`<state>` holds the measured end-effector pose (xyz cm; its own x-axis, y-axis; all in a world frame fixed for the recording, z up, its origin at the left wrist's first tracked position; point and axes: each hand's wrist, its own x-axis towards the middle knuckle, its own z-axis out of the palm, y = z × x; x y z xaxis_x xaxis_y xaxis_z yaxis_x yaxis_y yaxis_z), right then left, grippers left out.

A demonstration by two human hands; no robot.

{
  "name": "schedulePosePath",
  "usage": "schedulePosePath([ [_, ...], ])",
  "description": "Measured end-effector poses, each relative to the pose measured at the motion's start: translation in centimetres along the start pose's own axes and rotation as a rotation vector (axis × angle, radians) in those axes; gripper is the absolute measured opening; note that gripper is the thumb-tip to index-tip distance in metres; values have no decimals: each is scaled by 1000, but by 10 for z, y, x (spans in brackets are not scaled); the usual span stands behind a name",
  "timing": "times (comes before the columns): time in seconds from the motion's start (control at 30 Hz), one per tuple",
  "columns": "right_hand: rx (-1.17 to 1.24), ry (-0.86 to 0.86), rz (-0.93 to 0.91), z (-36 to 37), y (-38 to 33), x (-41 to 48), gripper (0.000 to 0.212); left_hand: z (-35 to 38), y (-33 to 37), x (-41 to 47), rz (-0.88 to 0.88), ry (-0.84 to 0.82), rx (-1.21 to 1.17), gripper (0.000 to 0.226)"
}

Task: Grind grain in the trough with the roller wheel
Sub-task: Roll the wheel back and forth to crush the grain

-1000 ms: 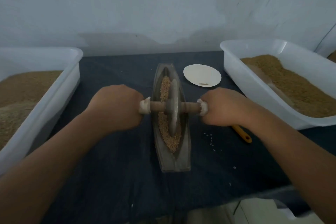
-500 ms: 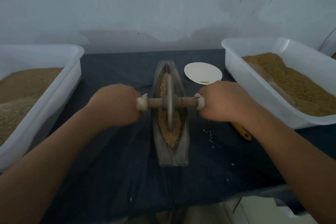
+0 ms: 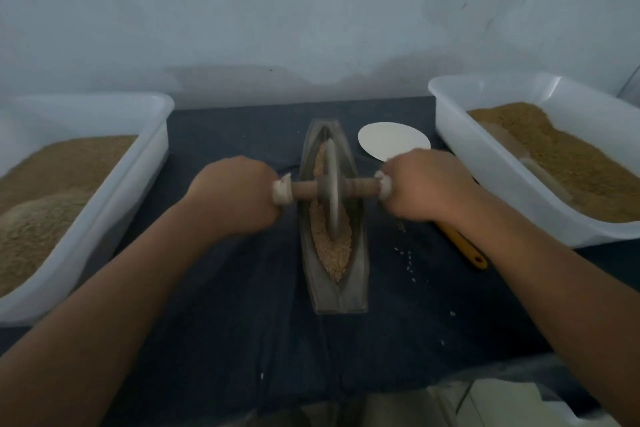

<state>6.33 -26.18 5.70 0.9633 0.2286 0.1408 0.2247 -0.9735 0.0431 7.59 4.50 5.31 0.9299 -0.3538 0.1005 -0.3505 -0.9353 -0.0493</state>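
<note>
while the left hand (image 3: 239, 194) and right hand (image 3: 426, 187) kept fingers clamped round the axle ends, the roller wheel (image 3: 332, 184) stood in the trough (image 3: 341, 298) mid-worktop (image 3: 225, 305). the near grain (image 3: 334, 253) looked coarse, so grinding seemed unfinished.

Looks like a bare, makeshift workroom for milling by hand. Backs onto a plain pale wall (image 3: 311, 10), scuffed and stained, right behind the far edge of the desk (image 3: 225, 322). Has dark cloth draped over that desk, with a large white plastic tub (image 3: 114, 204) of brownish grain (image 3: 62, 166) at the left edge and a second tub (image 3: 502, 191) at the right edge. Holds a narrow grain-filled trough (image 3: 341, 298) with a roller wheel (image 3: 332, 184) between them, stray kernels (image 3: 409, 258) scattered alongside.
</note>
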Motion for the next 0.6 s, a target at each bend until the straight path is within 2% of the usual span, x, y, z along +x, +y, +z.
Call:
schedulePosePath([
  [0.07, 68, -167, -10, -2, 5, -22, 31, 4, 1, -18, 56, 46, 30, 29],
  [0.1, 75, -167, -14, 1, 6, -26, 36, 6, 1, -18, 58, 56, 37, 31],
  [0.17, 14, -28, -5, 3, 2, -17, 41, 4, 2, 0, 11, 19, 36, 30],
  [0.27, -73, 257, 12, 7, -6, 23, 35, -5, -1, 44, -94, -8, -2, 29],
  [0.3, -80, 282, 25, 4, -7, 36, 36, -7, -2, 56, -122, 7, -16, 31],
  [0.4, -107, 210, 56, -3, -7, 54, 33, -8, 0, 61, -148, 22, -57, 37],
  [0.5, -38, 156, 22, -3, -3, 34, 28, -8, 4, 31, -83, -41, -61, 26],
  [0.6, 66, -163, -31, -6, 2, -5, 28, -8, 0, -10, 21, -95, -36, 21],
])
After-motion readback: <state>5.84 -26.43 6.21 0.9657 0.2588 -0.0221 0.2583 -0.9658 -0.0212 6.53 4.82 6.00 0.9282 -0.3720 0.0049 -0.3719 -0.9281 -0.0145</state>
